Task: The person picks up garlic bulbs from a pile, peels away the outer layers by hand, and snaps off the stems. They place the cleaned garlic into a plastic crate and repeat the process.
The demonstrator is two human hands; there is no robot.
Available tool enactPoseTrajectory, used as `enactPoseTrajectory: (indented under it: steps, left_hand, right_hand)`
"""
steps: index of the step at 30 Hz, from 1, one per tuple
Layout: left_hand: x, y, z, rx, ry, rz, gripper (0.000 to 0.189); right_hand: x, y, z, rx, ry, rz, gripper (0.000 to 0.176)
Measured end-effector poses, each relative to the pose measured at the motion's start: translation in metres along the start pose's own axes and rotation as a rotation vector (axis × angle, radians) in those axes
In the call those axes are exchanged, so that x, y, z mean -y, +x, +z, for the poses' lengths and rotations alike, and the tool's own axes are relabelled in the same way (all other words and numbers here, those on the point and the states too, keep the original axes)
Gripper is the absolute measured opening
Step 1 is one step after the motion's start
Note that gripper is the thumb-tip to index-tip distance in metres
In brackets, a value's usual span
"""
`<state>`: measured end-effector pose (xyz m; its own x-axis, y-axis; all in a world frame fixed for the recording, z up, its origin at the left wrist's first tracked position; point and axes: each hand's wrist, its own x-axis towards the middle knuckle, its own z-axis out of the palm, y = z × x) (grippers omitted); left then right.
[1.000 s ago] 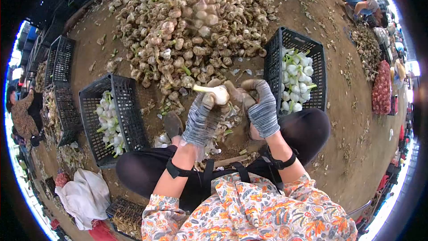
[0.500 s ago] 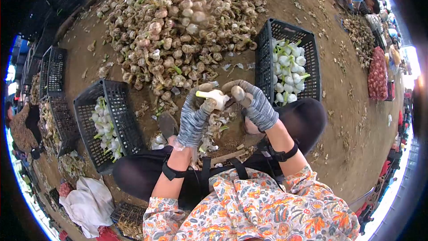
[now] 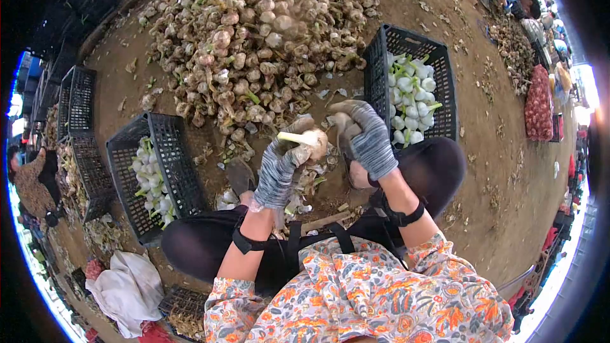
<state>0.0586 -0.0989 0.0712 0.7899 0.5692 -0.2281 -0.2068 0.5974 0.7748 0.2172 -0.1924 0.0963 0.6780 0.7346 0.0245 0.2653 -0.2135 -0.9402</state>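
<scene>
garlic pile (image 3: 267, 38) ahead on the dirt, unpeeled | right crate (image 3: 379, 82), left crate (image 3: 185, 174) — both part-filled with white bulbs (image 3: 413, 95) | left hand (image 3: 279, 168) clamped on the garlic bulb (image 3: 313, 142) by its stalk, between the crates | right hand (image 3: 367, 143) curled just beside its root end, grip unclear | step, I judge: cleaning the bulb; next needs a steady hold

The grey knit-gloved left hand (image 3: 277, 168) hid part of the pale, green-stemmed garlic bulb (image 3: 313, 141); the heap of unpeeled brownish garlic (image 3: 267, 38) (its far side) was cut off at the edge.
</scene>
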Motion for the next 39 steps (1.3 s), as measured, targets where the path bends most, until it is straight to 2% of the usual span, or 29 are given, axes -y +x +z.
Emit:
enactPoseTrajectory:
  steps: [1, 2, 3, 5, 6, 7, 9, 10, 11, 13, 15, 17, 18, 20, 26, 32, 33, 35, 37, 39]
  left_hand:
    - [0.003, 0.0, 0.001, -0.008, -0.021, -0.003, 0.056]
    - [-0.005, 0.0, 0.007, -0.005, 0.099, 0.002, 0.057]
    - [-0.004, 0.001, 0.006, 0.0, 0.1, 0.005, 0.057]
    - [0.0, 0.001, 0.003, -0.031, 0.289, -0.071, 0.06]
    - [-0.001, 0.0, 0.003, -0.011, 0.272, -0.061, 0.063]
    - [-0.001, -0.001, 0.004, -0.006, 0.269, -0.063, 0.063]
    - [-0.003, -0.002, 0.006, 0.005, 0.547, 0.006, 0.063]
    - [-0.003, -0.002, 0.009, -0.002, 0.538, 0.09, 0.061]
    - [-0.003, -0.002, 0.009, -0.004, 0.536, 0.089, 0.061]
    - [-0.003, -0.003, 0.008, -0.002, 0.424, 0.042, 0.06]
    - [-0.002, -0.003, 0.007, 0.004, 0.459, 0.072, 0.059]
    - [-0.002, -0.002, 0.008, 0.019, 0.526, 0.136, 0.058]
    - [-0.004, -0.004, 0.01, 0.02, 0.525, 0.136, 0.058]
    - [-0.01, -0.008, 0.014, 0.015, 0.418, 0.037, 0.06]
    - [-0.012, -0.008, 0.016, 0.026, 0.359, 0.015, 0.059]
    - [-0.01, -0.006, 0.007, 0.089, 0.373, -0.046, 0.061]
    - [-0.009, -0.005, 0.007, 0.092, 0.374, -0.044, 0.061]
    - [-0.005, -0.005, 0.01, 0.079, 0.302, -0.029, 0.062]
    - [-0.002, -0.003, 0.009, 0.068, 0.348, -0.039, 0.064]
    - [-0.006, -0.005, 0.013, 0.095, 0.216, -0.096, 0.064]
  right_hand:
    - [0.008, -0.003, 0.001, 0.052, -0.012, -0.107, 0.016]
    - [0.016, -0.005, 0.004, 0.103, -0.023, -0.218, 0.019]
    - [0.02, -0.007, 0.009, 0.207, 0.267, -0.035, 0.024]
    - [0.037, -0.009, 0.011, 0.289, 0.04, -0.101, 0.028]
    - [0.038, -0.007, 0.012, 0.259, -0.219, -0.158, 0.032]
    - [0.032, -0.005, 0.012, 0.256, -0.222, -0.155, 0.032]
    - [0.01, -0.001, 0.014, 0.293, -0.055, 0.118, 0.028]
    - [0.003, -0.001, 0.012, 0.26, -0.079, 0.059, 0.026]
    - [0.005, 0.0, 0.01, 0.262, -0.08, 0.06, 0.026]
    - [0.014, 0.002, 0.004, 0.341, 0.085, 0.25, 0.025]
    - [0.019, 0.003, -0.001, 0.359, 0.131, 0.282, 0.025]
    - [0.013, 0.004, -0.004, 0.377, 0.011, 0.12, 0.031]
    - [0.013, 0.004, -0.006, 0.377, 0.01, 0.12, 0.031]
    - [0.013, 0.004, -0.009, 0.383, 0.021, 0.09, 0.03]
    - [0.012, 0.001, -0.015, 0.419, 0.148, 0.256, 0.029]
    - [0.019, 0.0, -0.019, 0.422, 0.265, 0.309, 0.035]
    - [0.014, 0.001, -0.018, 0.42, 0.264, 0.306, 0.035]
    - [0.006, 0.001, -0.017, 0.379, 0.109, 0.138, 0.038]
    - [0.006, 0.001, -0.011, 0.41, 0.187, 0.15, 0.039]
    - [0.003, 0.001, -0.01, 0.43, 0.209, 0.168, 0.037]
